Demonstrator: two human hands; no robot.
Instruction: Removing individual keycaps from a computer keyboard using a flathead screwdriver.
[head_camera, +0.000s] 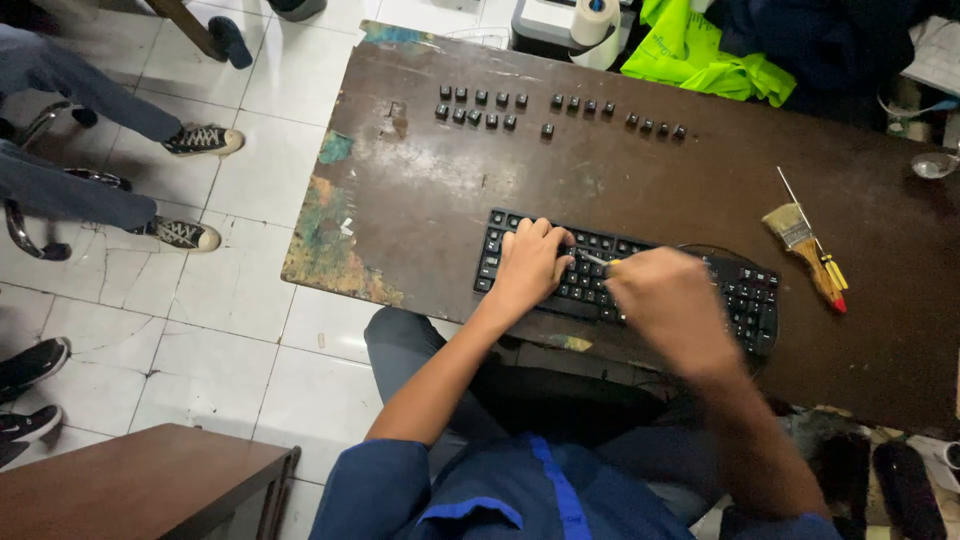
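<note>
A black keyboard (745, 290) lies near the front edge of a worn brown table (620, 180). My left hand (530, 262) rests flat on its left half, fingers spread over the keys. Over the keyboard's middle, my right hand (668, 305) is closed around a small yellow-handled tool (600, 261), whose thin metal tip points left toward the keys beside my left fingers. Several loose black keycaps (480, 108) lie in rows at the table's far side, with more keycaps (655, 126) to their right.
A paintbrush (800, 240) and a yellow-and-red screwdriver (828, 268) lie right of the keyboard. Bright green cloth (700, 55) and a tape roll (594, 22) sit at the back. Other people's legs and sneakers (200, 140) stand on the white tiles at left.
</note>
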